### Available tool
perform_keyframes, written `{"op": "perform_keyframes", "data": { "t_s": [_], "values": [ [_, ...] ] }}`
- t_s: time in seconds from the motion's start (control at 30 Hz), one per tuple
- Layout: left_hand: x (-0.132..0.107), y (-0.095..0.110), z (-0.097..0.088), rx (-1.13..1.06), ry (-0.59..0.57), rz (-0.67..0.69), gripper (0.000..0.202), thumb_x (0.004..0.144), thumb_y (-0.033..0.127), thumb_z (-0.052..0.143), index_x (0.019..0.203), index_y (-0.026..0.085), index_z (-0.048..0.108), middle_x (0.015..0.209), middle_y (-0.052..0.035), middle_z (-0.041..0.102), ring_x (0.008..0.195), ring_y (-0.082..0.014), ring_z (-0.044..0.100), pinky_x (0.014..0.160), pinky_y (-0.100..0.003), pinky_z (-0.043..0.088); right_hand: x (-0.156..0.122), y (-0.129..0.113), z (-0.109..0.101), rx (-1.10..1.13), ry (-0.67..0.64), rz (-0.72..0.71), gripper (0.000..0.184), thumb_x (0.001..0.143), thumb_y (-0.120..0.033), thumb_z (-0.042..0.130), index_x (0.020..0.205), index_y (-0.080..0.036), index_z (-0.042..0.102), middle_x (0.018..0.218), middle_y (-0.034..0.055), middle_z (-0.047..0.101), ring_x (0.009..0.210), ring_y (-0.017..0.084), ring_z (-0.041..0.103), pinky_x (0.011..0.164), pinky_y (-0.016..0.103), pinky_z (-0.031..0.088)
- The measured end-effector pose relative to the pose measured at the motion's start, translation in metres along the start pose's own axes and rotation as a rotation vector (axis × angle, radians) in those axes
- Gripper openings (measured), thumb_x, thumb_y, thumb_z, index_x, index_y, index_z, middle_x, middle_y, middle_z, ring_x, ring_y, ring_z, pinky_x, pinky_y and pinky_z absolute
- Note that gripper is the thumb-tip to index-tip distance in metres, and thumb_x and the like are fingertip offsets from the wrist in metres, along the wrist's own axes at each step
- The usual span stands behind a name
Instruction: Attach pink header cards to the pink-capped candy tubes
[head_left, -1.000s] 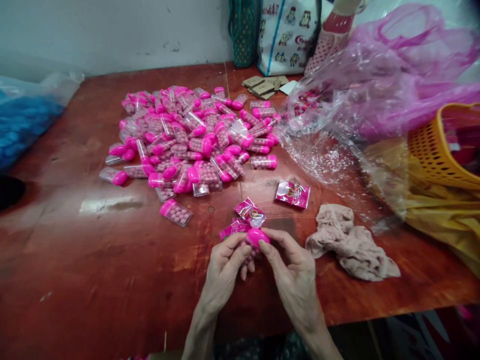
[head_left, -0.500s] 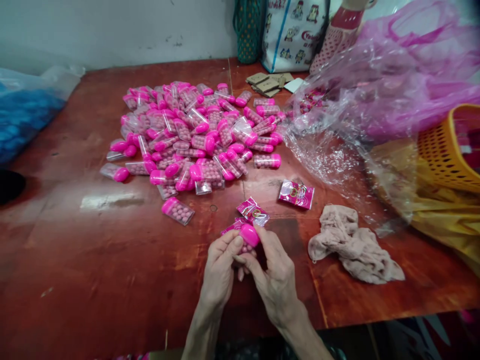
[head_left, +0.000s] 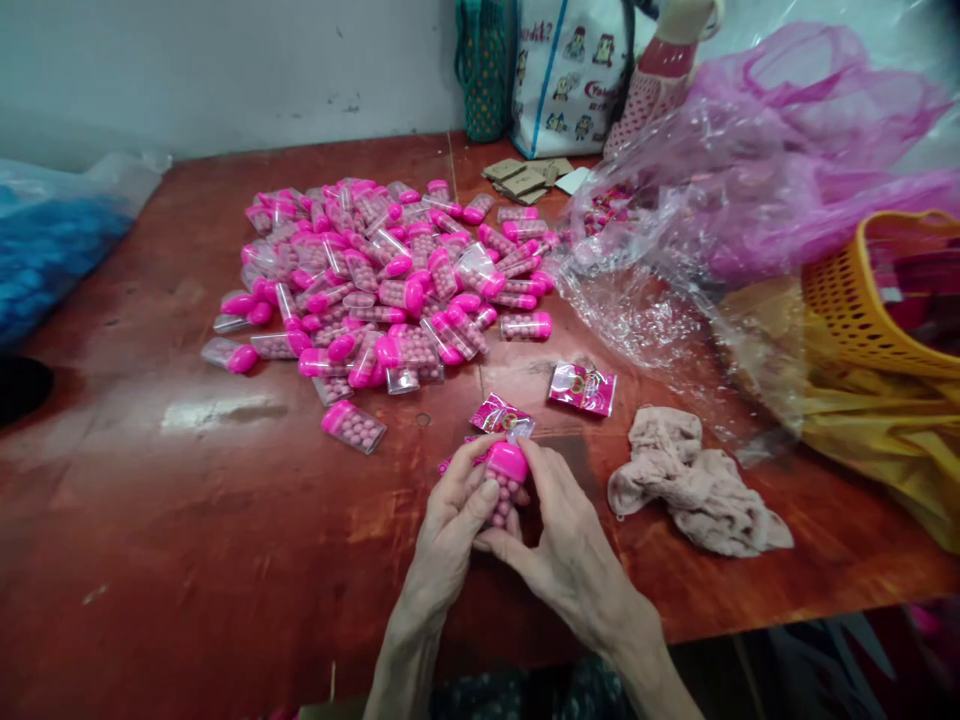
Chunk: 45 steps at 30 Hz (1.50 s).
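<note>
Both hands meet at the near middle of the red-brown table (head_left: 187, 500). My left hand (head_left: 450, 525) and my right hand (head_left: 559, 545) are closed together on one clear candy tube with a pink cap (head_left: 508, 475), held upright, pink balls showing inside. Just beyond my fingertips lie small pink foil packets (head_left: 501, 414), with another packet (head_left: 583, 387) further right. A big heap of the same pink-capped tubes (head_left: 375, 275) covers the table's middle; one tube (head_left: 352, 424) lies apart, nearer me.
A crumpled beige cloth (head_left: 694, 485) lies right of my hands. Clear and pink plastic bags (head_left: 750, 190) billow at right, over an orange basket (head_left: 862, 300) on yellow plastic. A blue-filled bag (head_left: 45, 250) sits far left. Printed bags (head_left: 562, 70) and cardboard bits (head_left: 525, 178) stand at the back.
My hands stayed together on the tube and shifted slightly away from me. The tube has turned more upright, its pink cap now on top between my fingertips.
</note>
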<state>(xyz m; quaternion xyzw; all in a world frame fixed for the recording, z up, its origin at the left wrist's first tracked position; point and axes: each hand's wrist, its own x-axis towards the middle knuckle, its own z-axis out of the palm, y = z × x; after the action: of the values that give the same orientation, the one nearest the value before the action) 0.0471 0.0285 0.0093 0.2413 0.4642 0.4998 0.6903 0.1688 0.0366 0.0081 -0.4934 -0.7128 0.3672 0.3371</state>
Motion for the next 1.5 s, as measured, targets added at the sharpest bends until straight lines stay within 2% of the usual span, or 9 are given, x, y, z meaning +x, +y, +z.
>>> {"op": "perform_keyframes", "data": {
  "t_s": [0.37, 0.5, 0.63, 0.77, 0.9, 0.97, 1.1, 1.23, 1.5],
  "values": [
    [-0.001, -0.008, -0.007, 0.011, 0.004, 0.038, 0.022, 0.08, 0.019, 0.055, 0.103, 0.021, 0.056, 0.072, 0.0006, 0.058, 0.061, -0.0073, 0.051, 0.056, -0.016, 0.04, 0.0, 0.001, 0.008, -0.267, 0.091, -0.271, 0.04, 0.076, -0.02, 0.058, 0.111, -0.013, 0.042, 0.084, 0.009, 0.055, 0.078, 0.024, 0.053, 0.068, 0.037, 0.051],
    [0.0, -0.007, -0.006, -0.011, 0.056, 0.055, 0.023, 0.08, 0.017, 0.056, 0.103, 0.021, 0.056, 0.075, 0.001, 0.059, 0.06, -0.0063, 0.051, 0.055, -0.015, 0.04, 0.001, 0.007, 0.015, -0.175, 0.099, -0.261, 0.043, 0.075, -0.017, 0.058, 0.115, -0.011, 0.043, 0.089, 0.0115, 0.057, 0.082, 0.025, 0.054, 0.07, 0.038, 0.051],
    [0.0, -0.006, 0.002, -0.116, 0.075, 0.072, 0.031, 0.082, 0.021, 0.053, 0.113, 0.022, 0.051, 0.076, -0.0012, 0.062, 0.054, -0.0084, 0.054, 0.053, -0.019, 0.043, -0.005, 0.003, 0.022, 0.031, 0.184, -0.077, 0.059, 0.076, -0.017, 0.059, 0.129, -0.013, 0.034, 0.111, 0.0141, 0.053, 0.104, 0.026, 0.051, 0.086, 0.038, 0.047],
    [-0.006, -0.013, 0.009, -0.118, 0.066, 0.047, 0.037, 0.084, 0.024, 0.051, 0.121, 0.023, 0.048, 0.09, -0.0055, 0.065, 0.071, -0.0142, 0.061, 0.07, -0.027, 0.047, -0.018, -0.003, 0.019, 0.336, 0.169, 0.18, 0.044, 0.074, -0.02, 0.064, 0.115, -0.017, 0.05, 0.099, 0.0071, 0.057, 0.094, 0.022, 0.056, 0.081, 0.031, 0.048],
    [-0.014, -0.022, 0.012, 0.146, 0.087, 0.106, 0.033, 0.083, 0.028, 0.052, 0.115, 0.024, 0.058, 0.11, -0.0061, 0.062, 0.104, -0.02, 0.054, 0.09, -0.028, 0.039, -0.03, -0.002, 0.007, 0.599, 0.114, 0.288, 0.03, 0.079, -0.026, 0.06, 0.107, -0.019, 0.056, 0.094, 0.0031, 0.059, 0.085, 0.018, 0.058, 0.075, 0.026, 0.049],
    [-0.016, -0.021, 0.011, 0.406, 0.106, 0.178, 0.036, 0.082, 0.031, 0.052, 0.118, 0.025, 0.057, 0.105, -0.0054, 0.065, 0.1, -0.0199, 0.056, 0.086, -0.027, 0.041, -0.034, 0.003, -0.001, 0.639, 0.126, 0.318, 0.025, 0.083, -0.029, 0.054, 0.106, -0.018, 0.056, 0.095, 0.0037, 0.061, 0.085, 0.017, 0.06, 0.075, 0.026, 0.049],
    [-0.008, -0.004, 0.0, 0.886, 0.263, 0.367, 0.042, 0.082, 0.035, 0.049, 0.122, 0.023, 0.054, 0.075, -0.0022, 0.067, 0.061, -0.017, 0.059, 0.061, -0.027, 0.045, -0.036, 0.02, -0.022, 0.21, 0.13, 0.31, 0.022, 0.09, -0.032, 0.043, 0.097, -0.018, 0.059, 0.077, 0.0016, 0.066, 0.069, 0.015, 0.063, 0.061, 0.023, 0.049],
    [0.018, 0.018, -0.012, 1.169, 0.45, 0.564, 0.036, 0.08, 0.037, 0.05, 0.11, 0.019, 0.06, 0.09, -0.0074, 0.065, 0.073, -0.021, 0.06, 0.067, -0.031, 0.043, -0.033, 0.027, -0.031, -0.103, 0.261, 0.339, 0.021, 0.089, -0.031, 0.045, 0.095, -0.019, 0.061, 0.08, 0.0067, 0.064, 0.067, 0.02, 0.06, 0.058, 0.029, 0.043],
    [0.061, 0.022, -0.005, 1.312, 0.341, 0.558, 0.016, 0.069, 0.032, 0.061, 0.059, 0.02, 0.059, 0.064, -0.0011, 0.054, 0.06, -0.0183, 0.051, 0.058, -0.03, 0.035, -0.023, 0.003, -0.022, -0.535, 0.347, 0.331, 0.016, 0.088, -0.028, 0.047, 0.09, -0.02, 0.06, 0.088, 0.0104, 0.057, 0.062, 0.021, 0.053, 0.049, 0.029, 0.029]
  ]
}}
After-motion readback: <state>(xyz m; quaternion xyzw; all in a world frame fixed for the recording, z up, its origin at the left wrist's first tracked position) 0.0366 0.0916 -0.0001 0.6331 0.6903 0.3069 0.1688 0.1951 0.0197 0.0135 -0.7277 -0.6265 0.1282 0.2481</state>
